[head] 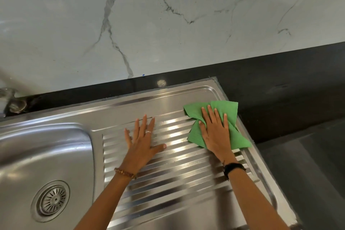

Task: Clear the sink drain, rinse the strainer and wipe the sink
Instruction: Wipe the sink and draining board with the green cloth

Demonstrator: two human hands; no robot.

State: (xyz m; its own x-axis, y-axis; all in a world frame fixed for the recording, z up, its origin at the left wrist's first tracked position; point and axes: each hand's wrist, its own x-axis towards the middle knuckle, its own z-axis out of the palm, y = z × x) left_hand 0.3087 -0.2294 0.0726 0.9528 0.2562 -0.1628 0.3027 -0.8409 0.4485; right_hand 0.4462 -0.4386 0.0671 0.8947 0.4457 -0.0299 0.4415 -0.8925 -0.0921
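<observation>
The steel sink basin (22, 157) lies at the lower left, with the round strainer (53, 200) sitting in its drain. To its right stretches the ribbed steel drainboard (173, 179). My left hand (143, 136) lies flat on the ribs, fingers straight and spread, holding nothing. A crumpled green cloth (229, 112) rests at the drainboard's far right corner. My right hand (214, 130) presses down on the cloth with straight fingers.
A white marble wall (168, 24) rises behind the sink. A black countertop (280, 89) runs along the back and right. The tap's base (13, 102) stands at the far left. Grey floor (308, 173) shows past the counter's right edge.
</observation>
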